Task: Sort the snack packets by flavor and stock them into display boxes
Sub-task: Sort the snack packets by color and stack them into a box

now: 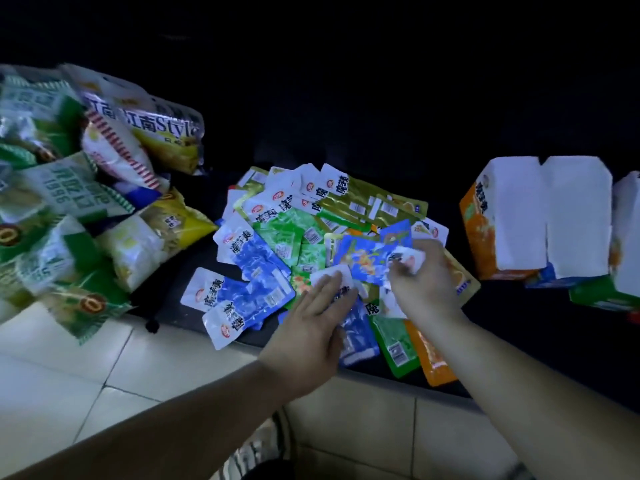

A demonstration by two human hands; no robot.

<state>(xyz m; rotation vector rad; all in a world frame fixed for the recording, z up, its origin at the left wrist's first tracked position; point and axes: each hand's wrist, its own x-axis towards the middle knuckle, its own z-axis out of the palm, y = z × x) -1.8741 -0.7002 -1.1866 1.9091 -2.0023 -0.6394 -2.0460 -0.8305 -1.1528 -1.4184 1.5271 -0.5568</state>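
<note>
A heap of small snack packets in blue, green, gold and orange lies on a dark surface in the middle. My right hand pinches the white top of a blue packet over the heap. My left hand lies with straight fingers on a white-topped packet at the heap's near side. Several blue packets are spread to the left. An orange display box with open white flaps stands at the right, beside a green box.
Large snack bags in green, yellow and white are piled at the left. Pale floor tiles run along the near side below the dark surface's edge. Everything beyond the heap is dark.
</note>
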